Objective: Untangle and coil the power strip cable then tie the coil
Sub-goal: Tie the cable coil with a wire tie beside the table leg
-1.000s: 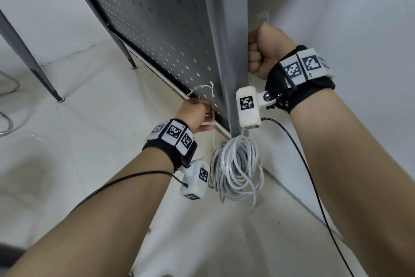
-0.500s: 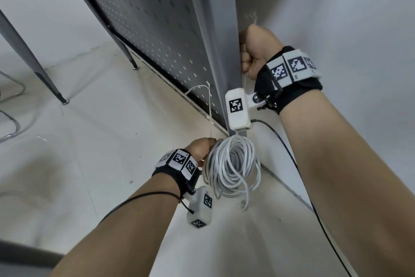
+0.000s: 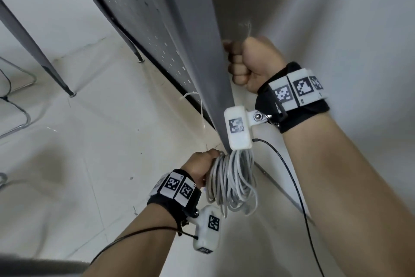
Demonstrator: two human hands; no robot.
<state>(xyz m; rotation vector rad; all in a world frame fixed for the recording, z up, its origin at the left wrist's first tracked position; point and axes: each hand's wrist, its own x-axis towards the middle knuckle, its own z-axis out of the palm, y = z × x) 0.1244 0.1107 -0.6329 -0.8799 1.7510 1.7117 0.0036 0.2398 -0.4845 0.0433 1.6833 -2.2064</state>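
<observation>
The power strip's pale grey cable coil [image 3: 231, 180] hangs in several loops at the foot of a grey metal post [image 3: 202, 56]. My left hand [image 3: 202, 168] grips the coil's upper left side, fingers curled round the bundle. My right hand [image 3: 249, 63] is a closed fist higher up, just right of the post, and thin ends of a tie wire [image 3: 248, 28] stick up out of it. Another stretch of thin white wire [image 3: 197, 102] loops out of the pegboard left of the post. The power strip itself is not in view.
A dark perforated pegboard panel [image 3: 143, 7] runs back to the left on slim legs. A white wall [image 3: 336, 18] closes the right side. A slanted grey table leg [image 3: 29, 45] and chrome chair frame [image 3: 20, 117] stand on the pale floor at left.
My left hand let go of the thin wire at the pegboard, dropped down and took hold of the coil. My right fist stayed by the post.
</observation>
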